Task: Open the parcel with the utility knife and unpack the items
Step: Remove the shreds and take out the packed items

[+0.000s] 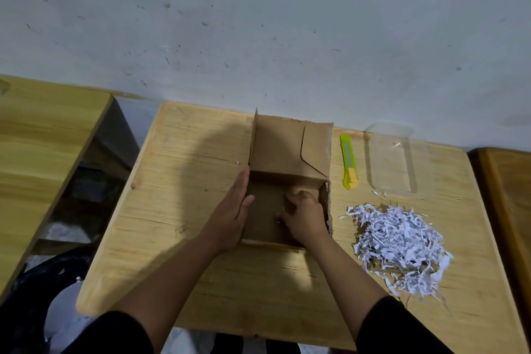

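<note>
Your right hand [301, 214] has its grip curled inside the open box [287, 181] on the table [201, 267], on what I cannot tell; left hand [234, 210] flat-fingered, steadying its side. Unpacking underway: lift out any last scraps

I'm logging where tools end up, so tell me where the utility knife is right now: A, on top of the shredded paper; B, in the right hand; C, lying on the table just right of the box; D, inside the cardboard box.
C: the green utility knife lies on the wooden table, beside the cardboard box, touched by neither hand.
</note>
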Demonstrator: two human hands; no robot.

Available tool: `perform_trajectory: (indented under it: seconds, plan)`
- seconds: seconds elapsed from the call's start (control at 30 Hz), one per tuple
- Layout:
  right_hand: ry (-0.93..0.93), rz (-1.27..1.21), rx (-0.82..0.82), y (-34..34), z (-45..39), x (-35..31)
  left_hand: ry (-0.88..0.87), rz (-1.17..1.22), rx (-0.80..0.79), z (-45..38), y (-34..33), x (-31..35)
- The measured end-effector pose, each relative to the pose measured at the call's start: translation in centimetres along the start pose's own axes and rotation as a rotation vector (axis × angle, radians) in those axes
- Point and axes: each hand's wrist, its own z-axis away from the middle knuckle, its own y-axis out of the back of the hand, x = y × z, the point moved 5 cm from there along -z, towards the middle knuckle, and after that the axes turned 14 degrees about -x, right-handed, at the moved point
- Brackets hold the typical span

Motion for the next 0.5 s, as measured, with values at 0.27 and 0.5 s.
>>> perform_trajectory:
  seconds: [0.27,0.5]
  plan:
    - [0.012,-0.01,0.158,1.1,0.9,0.6,0.002,0.02,0.006,0.0,-0.1,-0.2]
    - [-0.211,0.09,-0.041,-0.4,0.6,1.6,0.002,0.018,0.002,0.0,-0.1,-0.1]
